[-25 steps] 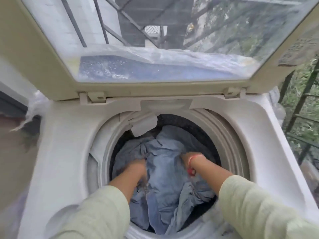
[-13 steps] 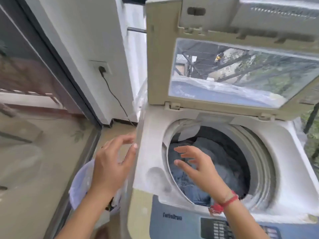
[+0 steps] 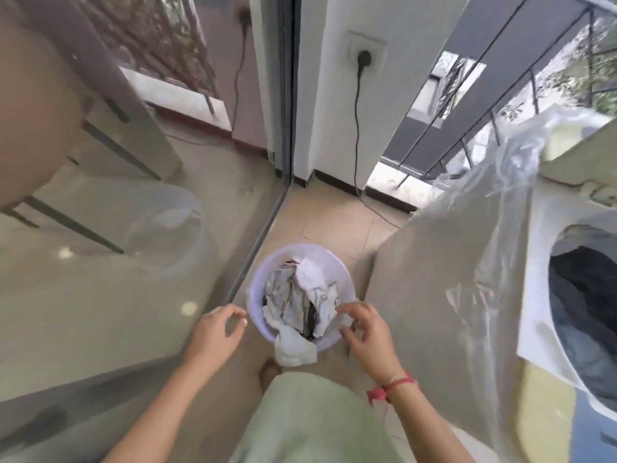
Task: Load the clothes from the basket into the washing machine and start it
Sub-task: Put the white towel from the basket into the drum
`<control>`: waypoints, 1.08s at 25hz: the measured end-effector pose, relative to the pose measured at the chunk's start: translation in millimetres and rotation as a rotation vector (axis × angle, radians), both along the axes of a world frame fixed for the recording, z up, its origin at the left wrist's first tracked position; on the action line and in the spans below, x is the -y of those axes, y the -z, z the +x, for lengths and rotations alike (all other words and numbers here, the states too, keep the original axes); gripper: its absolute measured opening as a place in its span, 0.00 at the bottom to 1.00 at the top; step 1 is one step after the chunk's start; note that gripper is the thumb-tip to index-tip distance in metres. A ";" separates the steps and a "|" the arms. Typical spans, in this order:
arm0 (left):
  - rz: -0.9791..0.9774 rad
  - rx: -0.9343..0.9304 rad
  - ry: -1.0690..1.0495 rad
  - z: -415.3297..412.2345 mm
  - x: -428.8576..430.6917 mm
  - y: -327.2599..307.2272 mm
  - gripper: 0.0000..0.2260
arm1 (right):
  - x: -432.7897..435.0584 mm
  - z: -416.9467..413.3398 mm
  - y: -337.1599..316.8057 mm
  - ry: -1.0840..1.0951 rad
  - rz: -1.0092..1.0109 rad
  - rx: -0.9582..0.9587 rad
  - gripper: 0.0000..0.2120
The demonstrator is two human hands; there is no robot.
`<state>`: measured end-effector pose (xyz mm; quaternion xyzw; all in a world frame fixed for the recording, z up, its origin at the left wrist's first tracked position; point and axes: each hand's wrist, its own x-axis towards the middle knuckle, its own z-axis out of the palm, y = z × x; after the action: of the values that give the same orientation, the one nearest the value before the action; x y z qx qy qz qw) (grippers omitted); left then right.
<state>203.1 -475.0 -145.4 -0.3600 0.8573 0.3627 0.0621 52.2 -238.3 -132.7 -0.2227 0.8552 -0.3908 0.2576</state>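
A lilac plastic basket [image 3: 257, 285] stands on the tiled floor below me, holding crumpled white and grey clothes [image 3: 300, 295]; one white piece hangs over its near rim. My left hand [image 3: 213, 332] hovers just left of the basket, fingers loosely curved, holding nothing. My right hand [image 3: 364, 332], with a red thread at the wrist, hovers at the basket's right rim, fingers spread and empty. The washing machine [image 3: 534, 295] stands at the right with its drum opening showing dark blue clothes [image 3: 581, 295] inside.
A clear plastic cover [image 3: 494, 202] drapes the machine's left side. A glass sliding door [image 3: 133, 228] runs along the left. A wall socket with a black cable [image 3: 362, 58] sits behind the basket. Balcony railing [image 3: 500, 78] is at the back right.
Both hands came out of the washer drum, where they pressed blue clothes down, and dropped to the basket on the floor. My view turned left and down from the machine.
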 end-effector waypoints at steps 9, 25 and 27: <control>0.102 0.212 0.157 -17.2 17.4 221.1 0.10 | 48.6 -17.2 220.9 0.041 0.431 0.253 0.16; 0.198 0.364 0.246 -63.5 -25.9 338.6 0.20 | 63.7 -73.5 375.8 0.623 0.086 0.231 0.08; 0.258 0.481 0.264 -74.3 -30.9 334.5 0.25 | 48.3 -71.8 367.6 0.654 0.077 0.253 0.08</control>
<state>128.9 -444.1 -480.0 -0.3100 0.8043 0.3617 0.3553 -19.6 -286.7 -500.2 0.1230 0.8566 -0.4447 0.2308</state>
